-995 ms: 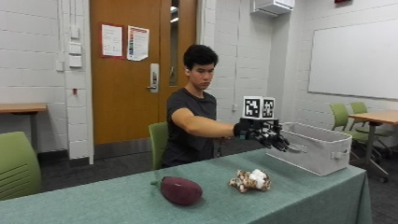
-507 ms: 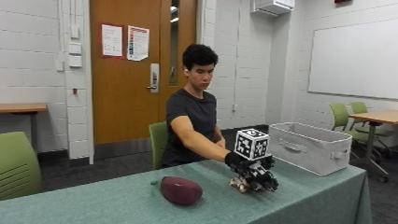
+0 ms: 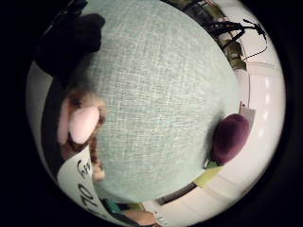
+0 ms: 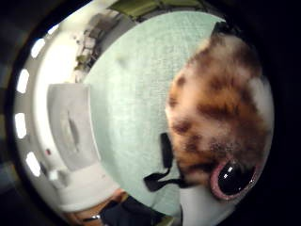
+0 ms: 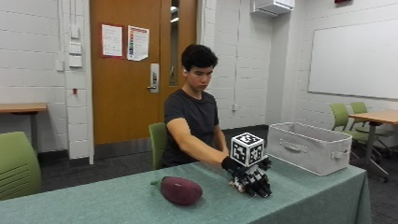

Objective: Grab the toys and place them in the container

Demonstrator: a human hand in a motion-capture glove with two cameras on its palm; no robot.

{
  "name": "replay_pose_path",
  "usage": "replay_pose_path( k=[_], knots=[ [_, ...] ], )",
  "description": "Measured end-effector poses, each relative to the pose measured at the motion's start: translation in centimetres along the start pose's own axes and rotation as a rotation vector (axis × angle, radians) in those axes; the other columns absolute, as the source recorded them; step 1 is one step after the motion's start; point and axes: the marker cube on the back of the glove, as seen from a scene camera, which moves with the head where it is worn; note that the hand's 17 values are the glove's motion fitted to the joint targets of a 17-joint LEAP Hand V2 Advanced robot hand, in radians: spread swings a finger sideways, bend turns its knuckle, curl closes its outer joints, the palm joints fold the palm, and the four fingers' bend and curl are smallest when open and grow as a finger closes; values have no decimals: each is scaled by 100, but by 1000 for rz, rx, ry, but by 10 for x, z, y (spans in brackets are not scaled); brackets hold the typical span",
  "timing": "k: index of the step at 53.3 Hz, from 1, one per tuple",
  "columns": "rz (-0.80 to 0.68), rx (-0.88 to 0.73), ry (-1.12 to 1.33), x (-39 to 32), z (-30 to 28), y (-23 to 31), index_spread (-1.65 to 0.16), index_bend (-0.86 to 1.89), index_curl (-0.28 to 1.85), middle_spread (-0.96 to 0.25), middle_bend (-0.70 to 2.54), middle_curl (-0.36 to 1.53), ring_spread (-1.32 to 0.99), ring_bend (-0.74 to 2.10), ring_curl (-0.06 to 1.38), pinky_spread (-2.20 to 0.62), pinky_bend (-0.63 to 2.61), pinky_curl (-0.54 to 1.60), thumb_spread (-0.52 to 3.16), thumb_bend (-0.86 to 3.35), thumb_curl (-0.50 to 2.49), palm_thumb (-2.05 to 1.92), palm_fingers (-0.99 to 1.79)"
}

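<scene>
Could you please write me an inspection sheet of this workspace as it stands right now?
Surface: table covered in green cloth.
Job's things: spotted plush toy on the cloth under the gloved right hand; purple eggplant toy lying apart from it on the cloth; grey container on the table's far end, contents not visible.
Clutter: nothing seen.
Hands: gloved right hand down on the plush toy, which sits close against the palm; whether its fingers have closed cannot be told. Bare hand not in view.
Cables: left out of this sheet.
Surroundings: person seated behind the table; green chairs, wooden door, whiteboard.
</scene>
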Motion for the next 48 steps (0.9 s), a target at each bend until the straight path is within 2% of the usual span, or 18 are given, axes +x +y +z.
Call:
replay_pose_path(
  k=[6,12,15,18,29,39,48],
  knots=[
    [-1,29,9,-5,-5,3,-34,43,59,-12,22,38,-28,30,20,-5,62,32,120,13,23,26,29],
    [0,58,62,-7,-16,9,-34,35,58,-13,22,39,-35,44,24,-15,64,32,131,28,32,50,43],
    [7,62,85,-4,-25,10,-34,21,55,-16,24,39,-40,56,27,-24,78,35,135,35,36,61,63],
    [13,32,125,-2,-30,13,-36,8,49,-21,27,40,-46,68,29,-32,85,34,128,34,40,64,86],
    [31,14,222,-3,-46,18,-37,11,47,-36,54,52,-47,100,44,-45,84,39,96,19,50,58,128],
    [13,53,198,-33,-108,17,-36,28,54,-37,83,64,-41,115,51,-46,82,40,87,10,55,54,136],
    [-45,152,162,-103,-197,22,-32,46,64,-35,90,67,-39,120,52,-46,82,41,73,9,65,57,131]
  ],
)
